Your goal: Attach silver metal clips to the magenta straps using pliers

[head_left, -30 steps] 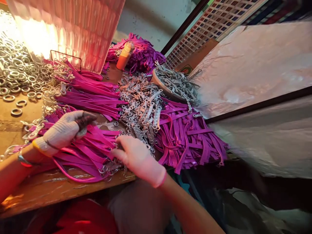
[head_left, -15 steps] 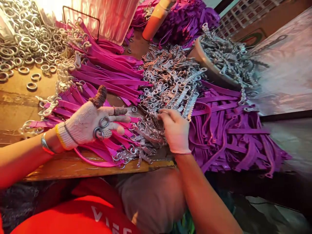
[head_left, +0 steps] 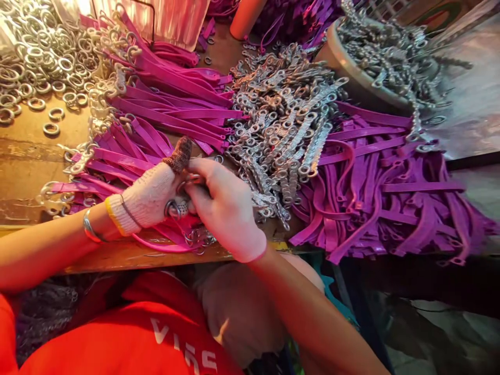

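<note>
Assembly at a strap-fitting station, judged partly done. Pink straps (head_left: 156,135) already carrying metal rings lie in a sheaf on the wooden surface (head_left: 27,161); a heap of loose chain links (head_left: 281,125), a pile of loose rings (head_left: 35,57) and bare purple straps (head_left: 390,192) appear yet to be joined. The gloved left hand (head_left: 150,195) is closed, pinching a small ring (head_left: 174,208) just above the sheaf, thumb raised. The right hand (head_left: 226,208) curls closed against it, fingertips meeting at the ring, wrist over the surface's front edge.
</note>
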### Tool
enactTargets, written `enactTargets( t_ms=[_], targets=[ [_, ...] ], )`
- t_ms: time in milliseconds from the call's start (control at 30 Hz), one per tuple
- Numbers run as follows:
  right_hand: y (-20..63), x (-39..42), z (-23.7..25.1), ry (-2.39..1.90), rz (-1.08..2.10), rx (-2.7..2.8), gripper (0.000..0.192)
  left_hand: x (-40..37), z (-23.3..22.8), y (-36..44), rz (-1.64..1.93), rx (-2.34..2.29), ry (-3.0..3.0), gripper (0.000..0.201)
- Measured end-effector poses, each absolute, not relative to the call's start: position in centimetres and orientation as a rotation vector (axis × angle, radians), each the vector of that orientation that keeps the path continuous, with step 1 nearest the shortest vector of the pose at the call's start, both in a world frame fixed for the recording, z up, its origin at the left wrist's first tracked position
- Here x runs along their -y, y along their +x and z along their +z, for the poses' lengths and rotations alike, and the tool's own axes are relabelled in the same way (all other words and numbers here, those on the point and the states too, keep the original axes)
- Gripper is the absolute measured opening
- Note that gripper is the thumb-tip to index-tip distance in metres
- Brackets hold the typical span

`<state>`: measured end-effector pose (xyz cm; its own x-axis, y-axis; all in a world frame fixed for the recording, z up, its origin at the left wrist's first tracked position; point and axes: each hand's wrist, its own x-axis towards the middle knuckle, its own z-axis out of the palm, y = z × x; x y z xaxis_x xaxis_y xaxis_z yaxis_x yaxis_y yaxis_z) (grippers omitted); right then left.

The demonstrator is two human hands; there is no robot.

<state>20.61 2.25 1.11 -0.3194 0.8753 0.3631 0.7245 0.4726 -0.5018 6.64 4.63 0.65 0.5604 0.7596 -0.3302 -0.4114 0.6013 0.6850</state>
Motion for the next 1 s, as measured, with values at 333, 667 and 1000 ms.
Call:
enactTargets(
  t_ms=[333, 667, 1000],
  targets=[
    [23.0, -1.4, 1.7, -1.456, 0.427, 2.028, 0.026, -4.6, 1.0, 5.0, 0.675, -0.742, 0.812, 0.023],
    [20.6, -0.9, 2.7, -1.677, 0.35, 2.286, 0.034, -3.8, 3.1, 5.6, 0.831, -0.931, 0.788, 0.035],
    [24.7, -2.3, 3.0, -1.626, 0.391, 1.713, 0.031, -11.0, 4.0, 8.3, 0.664, -0.946, 1.785, 0.013]
  ],
)
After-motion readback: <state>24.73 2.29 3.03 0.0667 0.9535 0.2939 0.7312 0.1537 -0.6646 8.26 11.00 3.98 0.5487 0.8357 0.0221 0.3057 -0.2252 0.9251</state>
